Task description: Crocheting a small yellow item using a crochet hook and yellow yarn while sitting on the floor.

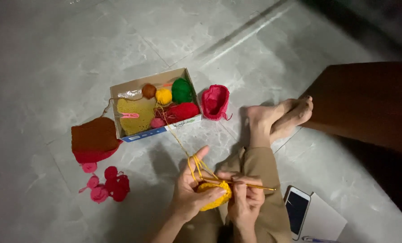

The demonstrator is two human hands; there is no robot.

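The left hand [193, 191] is closed around a small round piece of yellow crochet work [215, 194], thumb pressed across its top, with the index finger raised and strands of yellow yarn [196, 165] looped over it. The right hand [245, 198] pinches a thin golden crochet hook [250, 184] between thumb and fingers, the hook lying nearly level with its inner end at the top edge of the yellow piece. Both hands sit just above the lap, over beige trousers [264, 171], and the person's bare feet [277, 119] rest crossed on the grey marble-patterned floor tile [52, 67]. The yarn strand runs up and left from the raised finger into an open cardboard box [152, 78] lying on the floor well ahead of the hands. Inside the box are a flat yellow crocheted panel [136, 118], a brown ball of yarn [149, 91], a yellow ball of yarn [163, 96], a green ball of yarn [181, 90] and a red skein [183, 111]. Just right of the box stands a small red-pink crocheted pouch [215, 101]. To the box's left lies a brown and red crocheted piece [94, 139], and below it a cluster of small pink and red crocheted bits [109, 184]. Beside the right knee lie a white smartphone [296, 209] with a dark screen and a white notepad [322, 220], touching each other.
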